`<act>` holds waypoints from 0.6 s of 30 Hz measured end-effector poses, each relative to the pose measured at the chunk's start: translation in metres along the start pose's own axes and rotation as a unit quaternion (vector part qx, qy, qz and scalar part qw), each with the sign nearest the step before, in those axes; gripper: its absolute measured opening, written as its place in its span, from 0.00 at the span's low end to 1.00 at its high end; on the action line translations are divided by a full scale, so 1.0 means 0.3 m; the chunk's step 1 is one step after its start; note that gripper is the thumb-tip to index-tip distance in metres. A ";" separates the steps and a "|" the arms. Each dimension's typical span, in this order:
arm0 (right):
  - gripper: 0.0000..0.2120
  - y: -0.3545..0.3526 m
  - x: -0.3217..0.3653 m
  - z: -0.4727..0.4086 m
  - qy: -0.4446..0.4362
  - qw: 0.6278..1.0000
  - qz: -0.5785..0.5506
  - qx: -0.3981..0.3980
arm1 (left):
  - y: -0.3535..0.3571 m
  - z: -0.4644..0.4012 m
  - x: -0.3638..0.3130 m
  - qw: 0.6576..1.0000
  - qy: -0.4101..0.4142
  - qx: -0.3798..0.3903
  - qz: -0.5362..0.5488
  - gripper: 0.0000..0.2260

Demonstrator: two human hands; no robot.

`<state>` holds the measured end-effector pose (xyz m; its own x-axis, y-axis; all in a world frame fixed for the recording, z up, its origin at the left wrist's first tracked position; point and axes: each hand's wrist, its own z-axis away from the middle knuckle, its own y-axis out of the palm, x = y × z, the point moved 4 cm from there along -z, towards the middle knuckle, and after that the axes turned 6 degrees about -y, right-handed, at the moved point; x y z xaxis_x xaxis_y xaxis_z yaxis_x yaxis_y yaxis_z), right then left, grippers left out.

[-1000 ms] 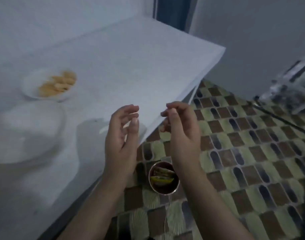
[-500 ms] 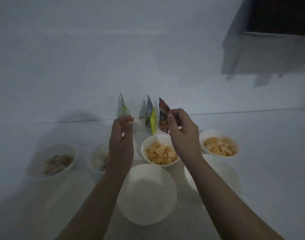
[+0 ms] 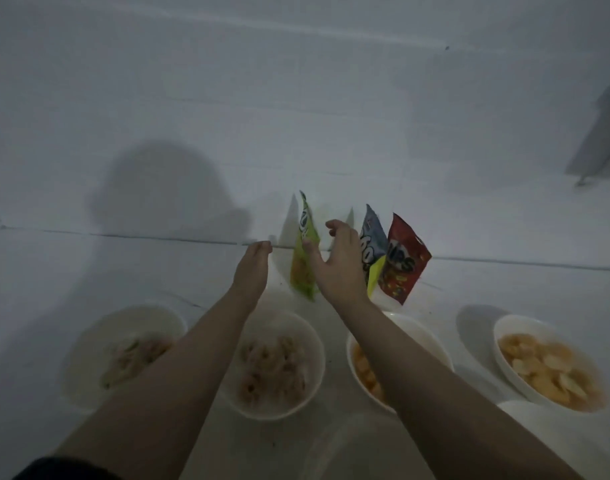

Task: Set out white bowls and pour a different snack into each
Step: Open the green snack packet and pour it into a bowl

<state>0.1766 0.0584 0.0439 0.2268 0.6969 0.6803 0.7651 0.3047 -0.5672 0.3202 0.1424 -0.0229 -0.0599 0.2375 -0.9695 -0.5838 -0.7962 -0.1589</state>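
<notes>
Near: four filled white bowls [image 3: 274,365] on the surface [image 3: 469,282]. Beyond: left hand [image 3: 253,268] relaxed, empty; right hand [image 3: 336,261] spread open, reaching the green snack packet [image 3: 305,251] upright against the wall. Probably light, crinkly, slippery; best pinched at the top edge.

Place: a plain room in a home, dimly lit.
Surface: a white table [image 3: 89,271] set against a bare white wall [image 3: 296,98].
Beyond the fingers [image 3: 334,225]: snack packets [image 3: 402,261] propped up where table meets wall.
Nearer than the fingers: white bowls [image 3: 511,344] of snacks in a row.
</notes>
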 end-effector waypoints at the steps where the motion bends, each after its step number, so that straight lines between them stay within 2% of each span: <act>1: 0.30 0.018 -0.015 -0.016 0.005 1.000 -0.007 0.002 | 0.024 -0.047 0.010 1.000 -0.013 0.019 0.001 0.11; 5: 0.27 0.068 -0.075 -0.057 0.020 0.999 -0.040 -0.003 | 0.132 -0.192 0.027 0.994 -0.057 0.072 0.057 0.20; 7: 0.24 0.087 -0.098 -0.072 0.024 0.998 -0.052 -0.021 | 0.173 -0.242 0.040 0.991 -0.067 0.078 0.083 0.25; 11: 0.14 0.112 -0.125 -0.074 0.046 0.990 -0.125 -0.045 | 0.215 -0.274 0.053 0.986 -0.064 0.103 0.114 0.30; 14: 0.20 0.108 -0.118 -0.065 0.092 0.980 -0.171 -0.053 | 0.242 -0.258 0.042 0.971 -0.078 0.155 0.164 0.28; 18: 0.22 0.024 -0.032 -0.056 0.147 0.961 -0.223 -0.074 | 0.196 -0.202 -0.032 0.981 -0.052 0.099 0.159 0.25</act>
<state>0.1902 0.0431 0.0412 0.0016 0.2981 0.9545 0.8982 0.4192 -0.1324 0.3357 0.0596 -0.0342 -0.3408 0.0587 -0.9383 -0.6680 -0.7174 0.1977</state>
